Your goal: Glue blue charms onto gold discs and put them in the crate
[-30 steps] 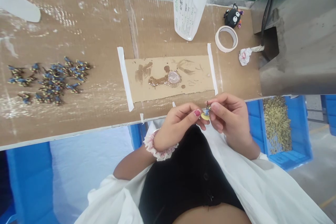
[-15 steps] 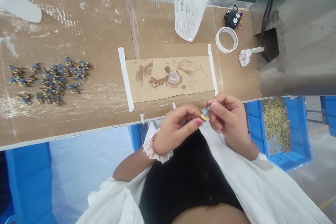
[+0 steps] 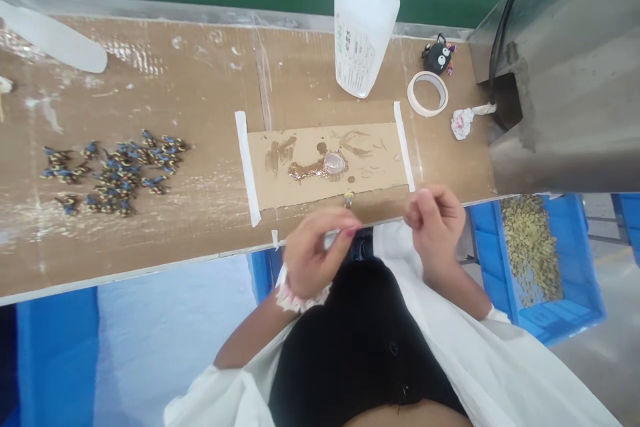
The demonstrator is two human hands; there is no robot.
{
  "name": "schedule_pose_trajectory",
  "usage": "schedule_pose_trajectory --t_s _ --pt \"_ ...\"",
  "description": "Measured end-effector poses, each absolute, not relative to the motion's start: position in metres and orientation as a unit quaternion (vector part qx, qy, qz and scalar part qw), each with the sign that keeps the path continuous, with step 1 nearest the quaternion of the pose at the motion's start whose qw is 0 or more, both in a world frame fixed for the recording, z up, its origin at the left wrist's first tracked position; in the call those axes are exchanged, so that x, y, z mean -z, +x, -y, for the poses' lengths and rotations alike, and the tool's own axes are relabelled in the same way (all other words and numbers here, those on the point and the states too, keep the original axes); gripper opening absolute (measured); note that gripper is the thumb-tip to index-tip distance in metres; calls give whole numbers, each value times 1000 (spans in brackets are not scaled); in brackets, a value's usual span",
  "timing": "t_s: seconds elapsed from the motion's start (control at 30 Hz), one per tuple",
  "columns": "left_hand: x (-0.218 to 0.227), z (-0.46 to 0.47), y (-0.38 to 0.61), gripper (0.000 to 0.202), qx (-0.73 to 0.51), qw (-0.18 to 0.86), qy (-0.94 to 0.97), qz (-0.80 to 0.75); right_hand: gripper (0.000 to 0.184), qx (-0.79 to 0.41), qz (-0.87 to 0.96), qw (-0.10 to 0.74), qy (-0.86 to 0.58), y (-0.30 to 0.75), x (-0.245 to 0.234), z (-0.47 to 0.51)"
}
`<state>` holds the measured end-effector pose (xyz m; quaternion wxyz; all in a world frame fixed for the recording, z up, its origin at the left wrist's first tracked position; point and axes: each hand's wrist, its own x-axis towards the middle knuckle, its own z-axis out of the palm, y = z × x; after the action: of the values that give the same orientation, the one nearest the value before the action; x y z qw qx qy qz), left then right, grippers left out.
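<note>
My left hand [image 3: 317, 250] is closed, thumb and index finger pressed together near the table's front edge. Just beyond its fingertips shows a small blue figurine with a yellow round base [image 3: 349, 199], apparently pinched there, its lower part hidden by the fingers. To the right, my right hand [image 3: 437, 223] has its fingers curled together; what they hold, if anything, is hidden. In front of both hands lies a taped-down cardboard strip [image 3: 280, 190] with a shallow round of clear wet liquid [image 3: 335, 163] and brown smears.
Several blue-and-yellow figurines [image 3: 117, 177] lie heaped at the left. Behind the cardboard stands a white bottle with a blue cap [image 3: 367, 23]. A tape roll [image 3: 427, 93], a black toy [image 3: 437, 57], crumpled tissue [image 3: 462, 124] and a metal housing [image 3: 565, 93] are right. A blue bin [image 3: 583, 307] holds yellow discs.
My hands have moved apart: the left one shifted left with the figurine, and the right one let go of it. The view has tilted up, showing the bottle's cap.
</note>
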<state>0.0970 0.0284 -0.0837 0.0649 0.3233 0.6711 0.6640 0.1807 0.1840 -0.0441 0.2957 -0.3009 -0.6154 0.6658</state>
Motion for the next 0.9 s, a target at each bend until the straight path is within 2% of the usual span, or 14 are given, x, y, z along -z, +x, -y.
schedule_pose_trajectory --t_s 0.07,0.17,0.3,0.47,0.6,0.73,0.8,0.9 --pt "96 -7 93 7 -656 -11 292 -697 31 -595 656 328 -329 188 52 -194" --pt "114 18 89 7 -628 -72 145 -761 26 -481 769 279 -316 190 65 -205" --pt "131 27 93 14 -582 -13 112 -806 17 -389 893 162 -157 180 82 -195" --pt "133 22 102 9 -569 38 159 -806 42 -224 970 82 -39 178 97 -172" --pt "123 15 100 9 -564 60 193 -801 29 -148 988 26 -35 177 104 -169" --pt "111 11 96 10 -547 63 240 -799 24 -188 981 28 -46 175 105 -173" --pt "107 11 96 8 -536 55 276 -796 27 -300 950 42 -79 174 102 -174" --pt "104 11 97 15 -527 24 347 -776 38 -558 813 9 -167 171 94 -171"
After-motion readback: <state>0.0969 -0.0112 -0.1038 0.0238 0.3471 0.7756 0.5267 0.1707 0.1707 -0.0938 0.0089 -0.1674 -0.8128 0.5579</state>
